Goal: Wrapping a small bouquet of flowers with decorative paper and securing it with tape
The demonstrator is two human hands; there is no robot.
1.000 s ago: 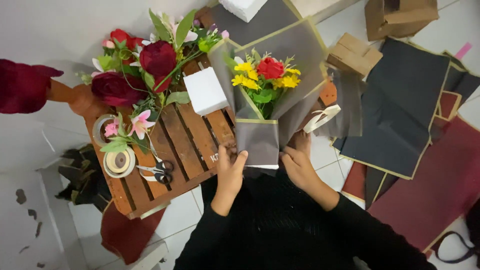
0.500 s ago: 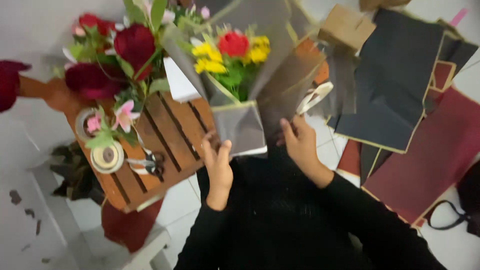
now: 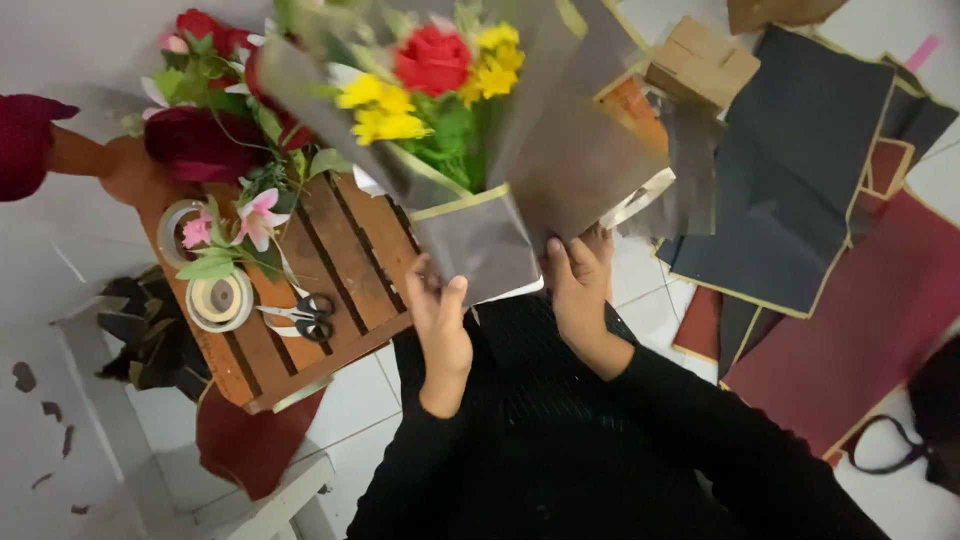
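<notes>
Both hands grip the lower end of a bouquet of one red rose and yellow blooms wrapped in grey paper with a pale gold edge (image 3: 480, 235), raised above a slatted brown wooden crate (image 3: 350, 250). Left hand (image 3: 440, 320): fingers curled onto the wrap's lower left corner, thumb up against the paper. Right hand (image 3: 578, 285): fingers spread slightly, pressed on the wrap's right fold. The wrap's base sits between the two hands, flower heads pointing away from the body.

On the crate: small black-handled scissors (image 3: 305, 315), a roll of pale ribbon (image 3: 220, 300), pink artificial lilies (image 3: 245, 220). Dark paper sheets (image 3: 790, 190) lie on the floor to the right.
</notes>
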